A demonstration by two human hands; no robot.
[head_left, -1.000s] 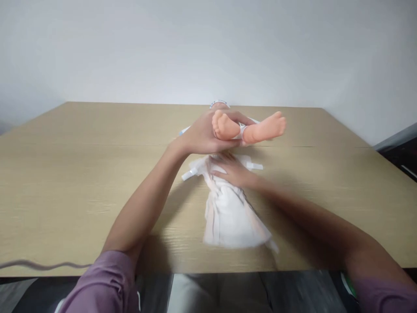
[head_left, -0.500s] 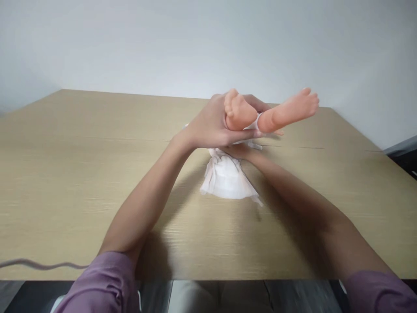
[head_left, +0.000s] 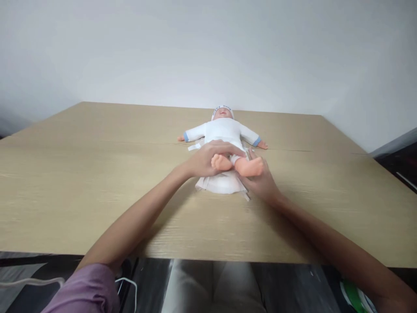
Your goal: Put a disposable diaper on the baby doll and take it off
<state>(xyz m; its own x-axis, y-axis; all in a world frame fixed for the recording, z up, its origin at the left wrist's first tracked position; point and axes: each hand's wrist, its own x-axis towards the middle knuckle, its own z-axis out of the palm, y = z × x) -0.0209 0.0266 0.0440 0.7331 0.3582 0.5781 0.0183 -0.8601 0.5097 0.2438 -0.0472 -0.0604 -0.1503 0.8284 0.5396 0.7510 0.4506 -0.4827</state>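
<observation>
A baby doll (head_left: 224,130) in a white suit and cap lies on its back on the wooden table (head_left: 81,174), head away from me, arms spread. A white diaper (head_left: 219,184) lies under its bottom, its near end sticking out towards me. My left hand (head_left: 208,157) is wrapped round the doll's left-side leg above the foot (head_left: 220,162). My right hand (head_left: 263,182) cups the other leg from below near its foot (head_left: 250,167). Both legs rest low over the diaper.
A white tab of the diaper (head_left: 194,147) sticks out beside the doll's body. A white cable (head_left: 22,282) runs below the table's near edge at the left. A plain pale wall stands behind the table.
The doll's legs, held high by my left hand, have come down onto the diaper. The diaper slid away from me under the doll. My right hand left the diaper and took a leg.
</observation>
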